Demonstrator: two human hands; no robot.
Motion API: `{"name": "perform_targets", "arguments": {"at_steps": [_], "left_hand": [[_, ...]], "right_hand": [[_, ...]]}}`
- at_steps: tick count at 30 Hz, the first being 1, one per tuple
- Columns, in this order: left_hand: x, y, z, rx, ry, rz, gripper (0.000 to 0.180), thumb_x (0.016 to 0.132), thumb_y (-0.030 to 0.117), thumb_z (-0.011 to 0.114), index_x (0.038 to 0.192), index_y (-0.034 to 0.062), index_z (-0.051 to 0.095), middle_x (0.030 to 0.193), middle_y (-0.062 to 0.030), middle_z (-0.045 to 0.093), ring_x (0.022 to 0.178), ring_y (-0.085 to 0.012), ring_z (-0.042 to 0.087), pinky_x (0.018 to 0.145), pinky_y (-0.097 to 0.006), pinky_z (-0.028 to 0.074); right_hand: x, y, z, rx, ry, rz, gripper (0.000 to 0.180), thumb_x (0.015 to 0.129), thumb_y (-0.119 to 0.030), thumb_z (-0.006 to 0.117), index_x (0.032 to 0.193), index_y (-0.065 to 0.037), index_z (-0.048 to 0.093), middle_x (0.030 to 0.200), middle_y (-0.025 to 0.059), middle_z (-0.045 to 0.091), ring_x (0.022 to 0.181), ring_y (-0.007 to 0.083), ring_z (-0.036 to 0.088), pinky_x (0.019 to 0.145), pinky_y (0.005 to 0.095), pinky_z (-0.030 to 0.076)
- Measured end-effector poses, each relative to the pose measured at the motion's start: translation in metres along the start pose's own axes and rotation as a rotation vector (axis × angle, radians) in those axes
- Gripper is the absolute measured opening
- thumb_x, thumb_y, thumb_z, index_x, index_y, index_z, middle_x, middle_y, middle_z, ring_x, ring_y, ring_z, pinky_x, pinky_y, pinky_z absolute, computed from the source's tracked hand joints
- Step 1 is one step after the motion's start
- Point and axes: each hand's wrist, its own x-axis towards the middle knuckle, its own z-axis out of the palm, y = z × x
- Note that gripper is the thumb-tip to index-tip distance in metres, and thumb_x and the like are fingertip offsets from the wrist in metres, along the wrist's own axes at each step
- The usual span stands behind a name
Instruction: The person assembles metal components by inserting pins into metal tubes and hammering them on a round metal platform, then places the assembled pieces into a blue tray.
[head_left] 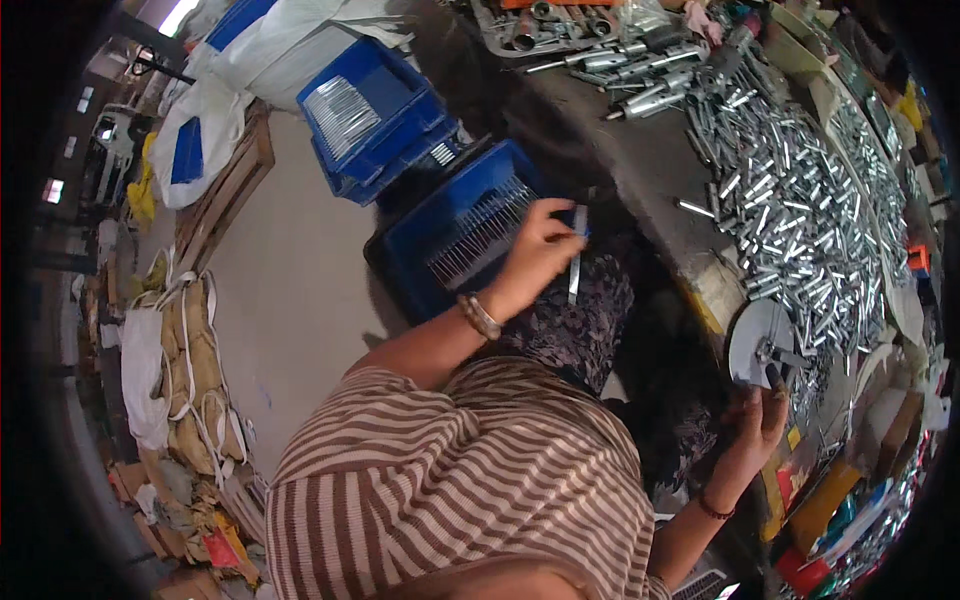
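My left hand (pixel 540 255) is closed in a pinch on a slim shiny metal strip (pixel 574 280), which hangs down from the fingertips. Dark coverings show on some of its fingers. Under and beside that hand sits a blue bin (pixel 410 235) with a row of thin metal pieces (pixel 485 232) laid side by side. Farther right, my right hand (pixel 757 425) has its fingers stretched apart, one dark-tipped finger close to a round grey disc (pixel 748 345) with a small metal fixture (pixel 768 350) at its middle. Whether that finger touches the fixture, I cannot tell.
A large heap of short shiny metal tubes (pixel 800 220) covers the bench (pixel 630 150) on the right. More blue bins (pixel 410 95) with metal pieces stand farther off. Sacks (pixel 190 370) and a wooden frame (pixel 235 190) lie at the left.
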Motion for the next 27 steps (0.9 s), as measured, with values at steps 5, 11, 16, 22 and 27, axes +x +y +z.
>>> {"name": "perform_targets", "arguments": {"at_steps": [5,11,16,22,27], "left_hand": [[0.041,-0.113,-0.113,0.086,0.342,-0.235,0.050,0.088,0.004,0.075,0.131,0.0061,0.051,0.090,-0.0070,0.069,0.062,-0.0083,0.052,0.049,-0.024,0.039],[0.108,-0.204,-0.143,0.155,0.496,-0.236,0.048,0.085,0.002,0.072,0.129,0.0043,0.051,0.083,-0.0078,0.068,0.056,-0.0118,0.053,0.047,-0.028,0.040],[0.161,-0.250,-0.155,0.286,0.587,-0.171,0.048,0.077,0.003,0.081,0.120,0.0019,0.059,0.088,-0.0124,0.069,0.079,-0.0230,0.067,0.071,-0.037,0.055],[0.201,-0.308,-0.256,0.268,0.466,0.228,0.034,0.085,0.017,0.080,0.109,0.0001,0.064,0.099,-0.0176,0.072,0.091,-0.0308,0.071,0.085,-0.043,0.056],[0.191,-0.277,-0.232,0.321,0.195,0.383,0.039,0.093,0.033,0.074,0.113,-0.0003,0.071,0.109,-0.0145,0.074,0.099,-0.0303,0.070,0.097,-0.044,0.051]], "right_hand": [[0.008,-0.002,0.008,-0.030,0.068,0.017,0.032,0.103,-0.022,0.067,0.128,-0.003,0.062,0.092,0.0018,0.066,0.070,0.0070,0.057,0.057,0.0231,0.045],[0.006,-0.002,0.012,-0.013,0.139,0.048,0.035,0.103,-0.023,0.065,0.131,-0.004,0.061,0.086,0.0001,0.064,0.067,0.0065,0.055,0.056,0.0218,0.043],[-0.003,-0.003,0.006,-0.072,0.120,0.048,0.037,0.103,-0.022,0.064,0.135,-0.004,0.060,0.087,0.0007,0.065,0.064,0.0060,0.054,0.055,0.0213,0.041],[0.005,0.000,-0.003,-0.035,0.037,0.092,0.036,0.101,-0.018,0.065,0.133,-0.001,0.062,0.087,0.0014,0.066,0.062,0.0056,0.051,0.053,0.0215,0.040],[0.013,-0.008,0.007,-0.002,0.038,0.117,0.035,0.100,-0.015,0.067,0.130,0.001,0.062,0.090,0.0067,0.070,0.066,0.0118,0.064,0.055,0.0244,0.050]]}}
